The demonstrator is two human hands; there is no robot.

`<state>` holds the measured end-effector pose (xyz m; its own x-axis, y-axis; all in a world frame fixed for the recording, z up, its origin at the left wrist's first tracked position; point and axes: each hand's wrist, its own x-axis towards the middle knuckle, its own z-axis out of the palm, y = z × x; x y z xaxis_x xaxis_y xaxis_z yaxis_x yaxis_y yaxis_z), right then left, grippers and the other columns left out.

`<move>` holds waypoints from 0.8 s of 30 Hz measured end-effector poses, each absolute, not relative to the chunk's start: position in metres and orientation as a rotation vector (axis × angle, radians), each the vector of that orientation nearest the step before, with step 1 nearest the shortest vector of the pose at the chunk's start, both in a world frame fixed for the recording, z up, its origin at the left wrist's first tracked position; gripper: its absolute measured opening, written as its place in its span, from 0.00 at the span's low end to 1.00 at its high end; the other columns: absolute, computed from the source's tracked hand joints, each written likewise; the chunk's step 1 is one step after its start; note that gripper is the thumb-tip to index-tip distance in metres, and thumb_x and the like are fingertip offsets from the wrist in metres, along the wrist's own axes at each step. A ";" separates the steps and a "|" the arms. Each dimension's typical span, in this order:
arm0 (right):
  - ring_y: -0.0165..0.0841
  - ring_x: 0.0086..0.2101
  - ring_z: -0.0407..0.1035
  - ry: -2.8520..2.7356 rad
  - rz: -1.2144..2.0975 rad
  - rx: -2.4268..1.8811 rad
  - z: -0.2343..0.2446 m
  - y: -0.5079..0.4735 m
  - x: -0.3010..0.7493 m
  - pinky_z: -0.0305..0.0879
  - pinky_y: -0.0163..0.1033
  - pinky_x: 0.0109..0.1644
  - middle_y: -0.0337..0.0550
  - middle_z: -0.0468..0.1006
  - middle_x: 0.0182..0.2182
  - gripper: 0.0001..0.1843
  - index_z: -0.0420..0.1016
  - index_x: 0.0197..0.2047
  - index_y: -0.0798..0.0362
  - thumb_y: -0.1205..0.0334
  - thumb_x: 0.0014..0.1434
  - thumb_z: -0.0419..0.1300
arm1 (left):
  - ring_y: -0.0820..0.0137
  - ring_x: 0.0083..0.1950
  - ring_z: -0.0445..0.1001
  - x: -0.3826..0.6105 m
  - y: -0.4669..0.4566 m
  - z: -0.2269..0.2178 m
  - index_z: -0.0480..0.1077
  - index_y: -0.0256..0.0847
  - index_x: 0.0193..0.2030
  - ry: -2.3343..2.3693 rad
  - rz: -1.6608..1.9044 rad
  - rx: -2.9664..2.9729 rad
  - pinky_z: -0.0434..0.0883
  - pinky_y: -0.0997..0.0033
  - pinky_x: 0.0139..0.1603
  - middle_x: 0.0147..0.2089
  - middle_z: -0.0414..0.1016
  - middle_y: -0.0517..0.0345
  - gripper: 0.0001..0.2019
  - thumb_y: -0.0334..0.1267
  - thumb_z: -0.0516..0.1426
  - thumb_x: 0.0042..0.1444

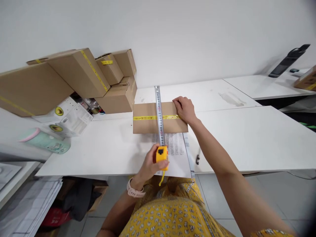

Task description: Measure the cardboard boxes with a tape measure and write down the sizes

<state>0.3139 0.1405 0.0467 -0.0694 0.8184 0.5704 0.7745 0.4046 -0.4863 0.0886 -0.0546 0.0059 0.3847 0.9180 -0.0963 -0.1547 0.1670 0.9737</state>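
A flat cardboard box [148, 126] sealed with yellow tape lies on the white table [247, 138] in front of me. My left hand [150, 164] grips a yellow tape measure [162, 157] near the table's front edge. Its metal blade [158, 112] runs away from me across the box top and past its far edge. My right hand [184, 109] rests on the box's far right corner, fingers curled over the edge, beside the blade. A printed sheet of paper [176, 154] lies under the tape measure, between the box and me.
A pile of taped cardboard boxes [81, 72] leans at the back left against the wall. Small product packages [71, 120] and a mint-green bottle [45, 141] lie left. A black clip [197, 159] sits near the paper. A second table [266, 86] stands at right with a dark device [287, 61].
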 end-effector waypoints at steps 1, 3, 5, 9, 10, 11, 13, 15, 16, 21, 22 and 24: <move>0.46 0.47 0.69 -1.845 0.057 -1.363 0.047 0.139 0.314 0.59 0.51 0.55 0.50 0.82 0.48 0.18 0.74 0.48 0.48 0.58 0.72 0.43 | 0.69 0.40 0.76 0.093 -0.059 -0.002 0.69 0.45 0.55 0.843 0.892 1.106 0.77 0.69 0.39 0.57 0.74 0.49 0.30 0.49 0.72 0.48; 0.46 0.48 0.69 -1.869 0.029 -1.355 0.048 0.137 0.313 0.58 0.51 0.55 0.50 0.82 0.49 0.20 0.73 0.56 0.49 0.60 0.72 0.42 | 0.69 0.41 0.76 0.097 -0.067 -0.014 0.69 0.45 0.54 0.831 0.872 1.049 0.77 0.68 0.41 0.57 0.73 0.49 0.30 0.48 0.73 0.48; 0.46 0.47 0.68 -1.912 -0.016 -1.364 0.049 0.136 0.313 0.57 0.50 0.55 0.49 0.82 0.47 0.24 0.70 0.63 0.48 0.62 0.72 0.41 | 0.68 0.41 0.76 0.096 -0.071 -0.019 0.69 0.45 0.54 0.831 0.857 0.998 0.77 0.67 0.41 0.57 0.73 0.48 0.30 0.49 0.73 0.47; 0.45 0.45 0.65 -2.023 -0.164 -1.356 0.048 0.138 0.312 0.57 0.49 0.52 0.48 0.79 0.44 0.30 0.68 0.68 0.43 0.70 0.69 0.41 | 0.68 0.40 0.76 0.090 -0.076 -0.021 0.66 0.45 0.53 0.834 0.847 0.930 0.77 0.65 0.41 0.58 0.73 0.47 0.31 0.48 0.74 0.46; 0.44 0.44 0.64 -2.053 -0.204 -1.336 0.047 0.140 0.313 0.57 0.49 0.51 0.48 0.78 0.44 0.31 0.68 0.68 0.42 0.71 0.68 0.42 | 0.68 0.40 0.75 0.089 -0.076 -0.020 0.66 0.44 0.53 0.835 0.848 0.932 0.77 0.64 0.42 0.59 0.72 0.47 0.31 0.48 0.73 0.47; 0.44 0.45 0.64 -2.082 -0.243 -1.314 0.046 0.141 0.313 0.57 0.49 0.51 0.48 0.78 0.46 0.32 0.67 0.69 0.40 0.71 0.68 0.43 | 0.68 0.40 0.75 0.088 -0.077 -0.020 0.67 0.43 0.53 0.834 0.849 0.938 0.77 0.64 0.43 0.59 0.72 0.46 0.30 0.49 0.73 0.47; 0.43 0.45 0.62 -2.137 -0.314 -1.283 0.045 0.142 0.314 0.57 0.48 0.49 0.48 0.77 0.48 0.33 0.66 0.70 0.38 0.72 0.67 0.45 | 0.69 0.41 0.75 0.087 -0.077 -0.020 0.67 0.43 0.52 0.833 0.849 0.945 0.76 0.63 0.44 0.59 0.72 0.46 0.30 0.49 0.73 0.47; 0.43 0.45 0.61 -2.185 -0.377 -1.278 0.046 0.142 0.314 0.57 0.47 0.49 0.48 0.76 0.49 0.34 0.64 0.71 0.37 0.72 0.67 0.46 | 0.69 0.41 0.74 0.086 -0.078 -0.020 0.67 0.43 0.52 0.838 0.845 0.933 0.76 0.64 0.43 0.59 0.73 0.46 0.30 0.49 0.73 0.47; 0.43 0.45 0.61 -2.206 -0.404 -1.280 0.047 0.142 0.314 0.57 0.47 0.49 0.49 0.75 0.49 0.34 0.64 0.71 0.36 0.72 0.68 0.46 | 0.69 0.40 0.74 0.085 -0.079 -0.020 0.67 0.43 0.52 0.840 0.840 0.923 0.76 0.64 0.43 0.58 0.73 0.46 0.31 0.49 0.73 0.47; 0.44 0.45 0.58 -2.276 -0.485 -1.292 0.051 0.142 0.313 0.56 0.47 0.49 0.50 0.73 0.49 0.32 0.64 0.71 0.33 0.70 0.70 0.46 | 0.69 0.41 0.74 0.082 -0.078 -0.023 0.66 0.43 0.53 0.841 0.813 0.901 0.75 0.64 0.43 0.58 0.74 0.46 0.31 0.49 0.74 0.46; 0.44 0.45 0.58 -2.280 -0.493 -1.295 0.051 0.143 0.313 0.56 0.47 0.49 0.50 0.73 0.49 0.32 0.64 0.71 0.33 0.70 0.70 0.46 | 0.69 0.41 0.74 0.082 -0.077 -0.024 0.66 0.44 0.53 0.839 0.810 0.907 0.75 0.64 0.43 0.58 0.74 0.46 0.31 0.49 0.73 0.46; 0.44 0.45 0.58 -2.281 -0.498 -1.303 0.050 0.144 0.312 0.55 0.48 0.48 0.50 0.72 0.49 0.32 0.65 0.71 0.33 0.70 0.69 0.46 | 0.68 0.41 0.75 0.082 -0.075 -0.028 0.66 0.43 0.53 0.837 0.801 0.932 0.74 0.65 0.41 0.57 0.73 0.46 0.31 0.50 0.73 0.47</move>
